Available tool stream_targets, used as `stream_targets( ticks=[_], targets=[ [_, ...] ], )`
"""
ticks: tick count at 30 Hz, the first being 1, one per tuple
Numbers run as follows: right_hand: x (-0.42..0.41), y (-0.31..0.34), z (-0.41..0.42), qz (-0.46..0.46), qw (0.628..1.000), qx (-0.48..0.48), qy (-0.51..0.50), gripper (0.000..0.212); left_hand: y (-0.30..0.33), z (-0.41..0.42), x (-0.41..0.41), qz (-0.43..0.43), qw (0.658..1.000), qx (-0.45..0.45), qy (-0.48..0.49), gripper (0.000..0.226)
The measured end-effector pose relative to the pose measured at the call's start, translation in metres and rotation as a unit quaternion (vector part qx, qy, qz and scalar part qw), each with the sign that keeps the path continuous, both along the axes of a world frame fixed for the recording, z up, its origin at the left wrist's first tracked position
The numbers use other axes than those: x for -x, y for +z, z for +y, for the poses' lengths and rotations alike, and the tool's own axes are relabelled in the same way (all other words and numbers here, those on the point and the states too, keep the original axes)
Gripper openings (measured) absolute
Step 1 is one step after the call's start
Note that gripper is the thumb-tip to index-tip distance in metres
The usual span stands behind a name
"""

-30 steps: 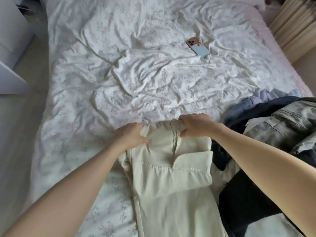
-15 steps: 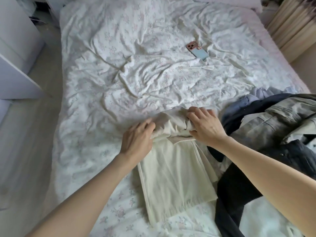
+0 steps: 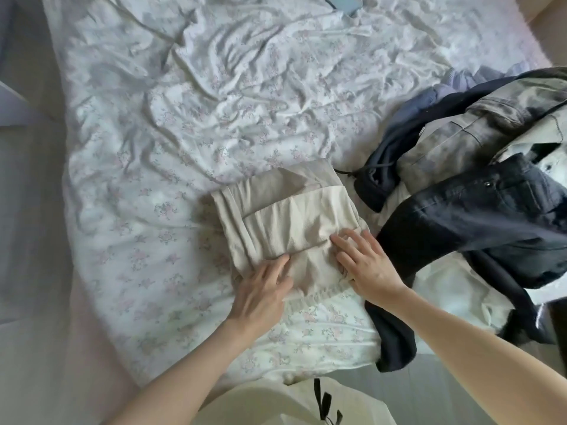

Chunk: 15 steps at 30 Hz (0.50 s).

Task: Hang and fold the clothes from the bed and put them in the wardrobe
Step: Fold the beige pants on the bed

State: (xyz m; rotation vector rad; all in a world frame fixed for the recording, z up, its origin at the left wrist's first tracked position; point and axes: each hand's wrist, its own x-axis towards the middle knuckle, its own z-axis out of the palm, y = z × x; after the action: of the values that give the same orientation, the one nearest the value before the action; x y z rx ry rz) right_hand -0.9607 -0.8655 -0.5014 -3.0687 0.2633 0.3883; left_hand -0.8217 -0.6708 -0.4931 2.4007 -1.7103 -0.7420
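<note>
A cream garment (image 3: 285, 216) lies folded into a compact rectangle on the floral bed sheet (image 3: 171, 154). My left hand (image 3: 260, 292) presses flat on its near left corner, fingers straight. My right hand (image 3: 365, 262) lies flat on its near right edge, fingers spread. To the right sits a heap of unfolded clothes: dark jeans (image 3: 478, 216), a grey-green jacket (image 3: 478, 133) and a blue-grey garment (image 3: 408, 118).
A phone (image 3: 343, 1) lies at the top edge of the view on the bed. White furniture (image 3: 12, 108) stands at the left beside the bed. My own light top (image 3: 276, 403) shows at the bottom. The bed's near edge runs just below my hands.
The cream garment was folded over toward me into a smaller rectangle. Both hands moved from its far end to its near edge and flattened. The view tipped down; the phone slid to the top edge.
</note>
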Motion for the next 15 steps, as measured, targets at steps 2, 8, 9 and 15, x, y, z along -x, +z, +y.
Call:
stream_targets(
  ticks=[2,8,9,15],
  targets=[
    [0.021,-0.010,0.010,0.015,1.000,-0.016,-0.016,0.047,-0.015,0.008,0.008,0.024,0.996,-0.076,-0.034,0.023],
    [0.007,-0.015,0.027,-0.154,0.979,-0.055,-0.119,0.022,-0.024,-0.010,0.004,-0.031,0.994,0.102,0.028,0.037],
    [-0.007,-0.015,0.028,-0.170,0.975,-0.051,-0.134,0.028,-0.025,-0.021,0.000,-0.058,0.991,0.109,0.048,0.044],
    [-0.081,-0.034,0.023,-0.069,0.979,-0.068,-0.178,0.049,-0.046,-0.066,-0.023,-0.107,0.981,0.078,0.139,0.051]
  ],
)
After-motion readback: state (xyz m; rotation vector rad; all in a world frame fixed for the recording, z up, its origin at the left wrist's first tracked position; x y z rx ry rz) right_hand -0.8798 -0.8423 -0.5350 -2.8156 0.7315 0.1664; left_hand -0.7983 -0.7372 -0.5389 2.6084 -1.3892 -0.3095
